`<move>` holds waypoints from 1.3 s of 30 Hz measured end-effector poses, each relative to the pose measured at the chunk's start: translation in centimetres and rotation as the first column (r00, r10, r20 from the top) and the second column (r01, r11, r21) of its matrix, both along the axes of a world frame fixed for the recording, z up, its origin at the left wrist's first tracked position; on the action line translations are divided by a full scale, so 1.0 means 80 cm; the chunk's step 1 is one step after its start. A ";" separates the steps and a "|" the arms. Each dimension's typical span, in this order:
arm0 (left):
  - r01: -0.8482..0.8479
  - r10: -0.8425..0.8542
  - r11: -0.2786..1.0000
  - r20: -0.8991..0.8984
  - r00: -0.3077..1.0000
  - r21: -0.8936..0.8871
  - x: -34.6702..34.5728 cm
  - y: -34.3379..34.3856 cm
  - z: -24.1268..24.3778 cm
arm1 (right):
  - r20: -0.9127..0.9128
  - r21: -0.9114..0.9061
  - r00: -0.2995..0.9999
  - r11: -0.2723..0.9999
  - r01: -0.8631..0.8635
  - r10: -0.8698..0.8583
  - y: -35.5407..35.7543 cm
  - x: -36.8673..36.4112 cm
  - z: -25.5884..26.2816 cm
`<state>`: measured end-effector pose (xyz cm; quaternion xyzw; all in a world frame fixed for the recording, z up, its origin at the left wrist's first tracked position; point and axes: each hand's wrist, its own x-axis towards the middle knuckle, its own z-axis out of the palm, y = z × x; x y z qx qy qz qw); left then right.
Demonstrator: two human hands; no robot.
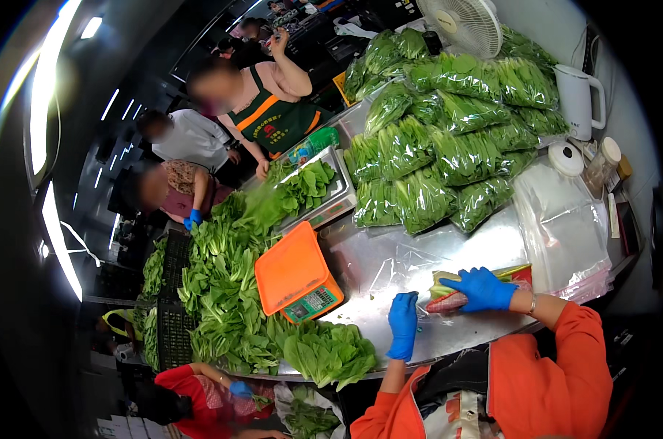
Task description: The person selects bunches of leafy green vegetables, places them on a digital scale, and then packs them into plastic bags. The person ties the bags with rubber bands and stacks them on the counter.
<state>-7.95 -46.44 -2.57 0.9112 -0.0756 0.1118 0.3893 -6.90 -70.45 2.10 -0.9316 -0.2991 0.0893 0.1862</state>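
My right hand [480, 291], in a blue glove, lies over a folded cloth [446, 302] with red-checked and yellow-green parts on the steel table [364, 263]. Its fingers press on the cloth and partly hide it. My left hand [402, 328], also gloved in blue, is held over the table's near edge, left of the cloth. Its fingers are bent together; a small dark spot shows at the tips, and whether they hold anything is unclear. Left of that hand, loose leafy greens [331, 351] lie beside an orange weighing scale [293, 269].
Bagged greens [430, 153] are stacked at the back, near a fan [463, 24] and a white kettle [575, 101]. Clear plastic bags [561, 225] lie at right. A second scale [317, 203] bears greens. Several people stand around the table, one [194, 395] at lower left.
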 end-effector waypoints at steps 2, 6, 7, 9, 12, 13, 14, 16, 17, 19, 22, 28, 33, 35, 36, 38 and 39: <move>0.027 -0.030 0.998 0.068 0.997 0.049 0.000 0.000 0.005 | 0.036 0.036 0.998 0.998 0.047 -0.048 0.006 0.003 0.005; -0.008 -0.010 0.993 0.155 0.988 0.117 -0.002 -0.005 0.032 | 0.083 0.110 0.981 0.980 0.166 -0.176 0.013 0.016 -0.006; -0.033 0.013 0.994 0.182 0.983 0.104 0.001 -0.005 0.036 | 0.109 0.103 0.965 0.968 0.230 -0.240 0.016 0.018 -0.004; -0.049 0.030 0.995 0.195 0.980 0.092 0.007 -0.012 0.042 | 0.151 0.119 0.963 0.971 0.205 -0.222 0.023 0.013 0.003; 0.024 -0.044 0.995 0.208 0.977 0.095 0.019 -0.039 0.050 | 0.121 0.117 0.982 0.985 0.129 -0.143 0.040 0.005 0.009; 0.077 -0.120 0.976 0.212 0.970 0.203 0.021 -0.052 0.058 | 0.110 0.085 0.981 0.985 0.148 -0.157 0.044 0.008 -0.003; 0.096 -0.137 0.973 0.196 0.971 0.208 0.022 -0.060 0.067 | 0.100 0.053 0.980 0.985 0.166 -0.171 0.051 0.015 -0.024; 0.097 -0.136 0.976 0.196 0.971 0.196 0.030 -0.064 0.072 | 0.130 0.080 0.967 0.975 0.208 -0.217 0.064 0.015 -0.022; 0.087 -0.124 0.980 0.209 0.970 0.178 0.037 -0.063 0.059 | 0.108 0.108 0.968 0.971 0.215 -0.227 0.071 0.016 -0.024; 0.127 -0.174 0.966 0.206 0.963 0.224 0.039 -0.071 0.049 | 0.051 0.156 0.966 0.957 0.243 -0.253 0.086 0.019 -0.045; 0.233 -0.287 0.910 0.117 0.951 0.343 0.039 -0.081 0.045 | 0.339 0.093 0.922 0.982 0.166 -0.188 0.090 0.043 -0.089; -0.293 0.373 0.901 0.223 0.901 -0.321 0.012 -0.023 0.037 | 0.210 0.459 0.890 0.845 0.275 -0.404 0.094 0.042 -0.007; -0.437 -0.399 0.085 -0.433 0.808 -0.895 0.010 -0.040 -0.037 | 0.497 0.407 0.829 0.913 0.040 -0.258 0.112 0.050 -0.036; -0.584 -0.578 -0.036 -0.460 0.674 -0.811 -0.002 -0.068 -0.059 | 0.335 0.337 0.909 0.933 0.131 -0.248 0.121 0.054 -0.051; -0.592 -0.623 -0.046 -0.440 0.647 -0.805 -0.007 -0.074 -0.084 | 0.172 0.282 0.947 0.934 0.218 -0.273 0.124 0.055 -0.054; -0.608 -0.709 -0.062 -0.394 0.585 -0.792 -0.019 -0.079 -0.121 | -0.156 0.111 0.949 0.949 0.294 -0.275 0.120 0.063 -0.048; -0.641 -0.661 0.013 -0.487 0.571 -0.768 -0.024 -0.076 -0.123 | -0.092 0.143 0.950 0.940 0.309 -0.298 0.118 0.060 -0.050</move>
